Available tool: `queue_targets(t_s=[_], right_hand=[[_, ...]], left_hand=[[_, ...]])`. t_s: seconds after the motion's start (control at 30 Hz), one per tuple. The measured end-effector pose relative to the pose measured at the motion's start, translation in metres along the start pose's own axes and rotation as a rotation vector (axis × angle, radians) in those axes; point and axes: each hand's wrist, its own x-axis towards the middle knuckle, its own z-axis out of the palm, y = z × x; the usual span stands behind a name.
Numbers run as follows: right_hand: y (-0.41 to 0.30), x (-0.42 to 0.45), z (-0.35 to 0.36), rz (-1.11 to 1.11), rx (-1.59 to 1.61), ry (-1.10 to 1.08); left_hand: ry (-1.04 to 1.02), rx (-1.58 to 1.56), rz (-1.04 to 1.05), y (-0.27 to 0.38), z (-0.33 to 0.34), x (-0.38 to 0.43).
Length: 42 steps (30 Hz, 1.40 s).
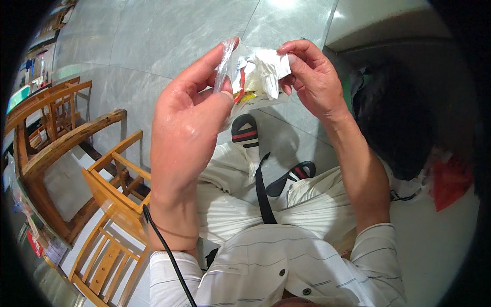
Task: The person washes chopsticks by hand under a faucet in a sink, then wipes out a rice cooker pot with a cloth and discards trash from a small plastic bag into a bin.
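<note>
Between thumb and fingers, my left hand (188,111) grips the gathered edge of a clear plastic bag (226,65). My right hand (312,75) pinches a crumpled white paper (270,69) by its right side, at the bag's opening or just in front of it; which of these I cannot tell. A red strip (241,86) and a yellow printed piece (245,96) show inside or behind the film, next to more white scraps. The bag's lower part is partly hidden by my left thumb. Both hands are raised above the floor, in front of my legs.
Grey floor tiles (145,42) lie beyond the hands. On the left stand a wooden chair (111,249) and a glass-topped wooden table (42,165). To the right are a black plastic bag (395,115) and a red bag (450,182). A black cable (168,253) runs past my left forearm.
</note>
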Motion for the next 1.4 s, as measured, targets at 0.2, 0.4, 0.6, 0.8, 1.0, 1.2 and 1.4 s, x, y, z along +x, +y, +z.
queue_targets(t_s=[0.2,0.4,0.6,0.8,1.0,1.2,1.4], right_hand=[[-0.005,-0.001,-0.002,0.040,-0.001,-0.076],[-0.012,-0.004,0.004,-0.063,-0.119,-0.129],[-0.013,0.001,0.014,-0.021,-0.033,-0.150],[-0.002,0.005,0.016,0.051,-0.281,-0.069],[0.005,0.010,0.018,-0.031,-0.841,-0.017],[-0.005,0.009,0.011,-0.252,-1.242,0.099],[-0.016,0.006,0.003,-0.450,-1.336,0.170]], left_hand=[[-0.027,-0.029,-0.005,-0.001,-0.006,0.001],[-0.030,-0.016,-0.019,0.002,0.000,0.003],[-0.049,-0.090,-0.011,-0.001,-0.007,0.003],[-0.046,-0.128,0.014,-0.005,-0.009,0.006],[0.007,-0.114,-0.028,0.001,-0.005,0.003],[0.001,-0.150,0.002,-0.004,-0.008,0.003],[-0.034,-0.138,0.003,-0.002,-0.008,0.003]])
